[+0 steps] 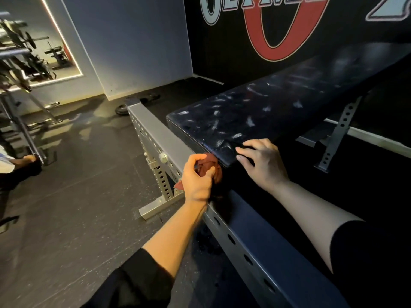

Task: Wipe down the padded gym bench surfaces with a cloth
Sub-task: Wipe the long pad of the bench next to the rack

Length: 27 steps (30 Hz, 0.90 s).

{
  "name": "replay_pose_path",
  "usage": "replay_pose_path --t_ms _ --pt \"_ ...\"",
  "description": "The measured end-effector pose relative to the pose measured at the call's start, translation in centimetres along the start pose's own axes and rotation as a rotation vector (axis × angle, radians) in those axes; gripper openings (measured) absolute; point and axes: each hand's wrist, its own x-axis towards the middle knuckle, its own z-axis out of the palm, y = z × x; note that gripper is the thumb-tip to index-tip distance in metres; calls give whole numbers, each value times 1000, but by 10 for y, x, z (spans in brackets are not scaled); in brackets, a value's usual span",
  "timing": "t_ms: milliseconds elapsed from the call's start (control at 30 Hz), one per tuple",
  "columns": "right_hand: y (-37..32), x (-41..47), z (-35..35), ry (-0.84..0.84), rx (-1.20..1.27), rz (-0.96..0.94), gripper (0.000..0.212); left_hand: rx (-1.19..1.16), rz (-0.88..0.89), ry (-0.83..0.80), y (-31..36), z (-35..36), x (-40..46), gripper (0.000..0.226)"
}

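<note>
A dark navy padded bench pad [255, 110] slopes up toward the right, its worn surface flecked with pale scuffs. My left hand [196, 177] grips a bunched reddish-brown cloth [210, 166] and holds it against the pad's near lower corner. My right hand [263, 162] rests on the pad's near edge just right of the cloth, fingers spread and lightly bent over the rim. A second padded surface [264, 236] runs down toward me in shadow.
A grey perforated steel frame beam [153, 132] runs along the bench's left side with a foot [155, 207] on the black rubber floor. A perforated support strut [338, 134] stands on the right. Weight racks and a mirror lie far left; a logo wall behind.
</note>
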Motion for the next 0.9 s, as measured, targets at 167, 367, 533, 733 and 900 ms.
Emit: replay_pose_path --t_ms 167,367,533,733,900 --pt "1 -9 -2 -64 -9 37 34 41 -86 150 21 22 -12 27" --pt "-2 -19 -12 -259 82 144 42 38 -68 115 32 27 -50 34" --pt "-13 -40 -52 -157 670 397 34 -208 13 8 69 30 -79 36" --pt "-5 -67 -126 -5 673 481 22 -167 55 -348 110 68 -97 61" --pt "26 -130 -232 296 343 705 22 -394 9 -808 149 126 -151 46"
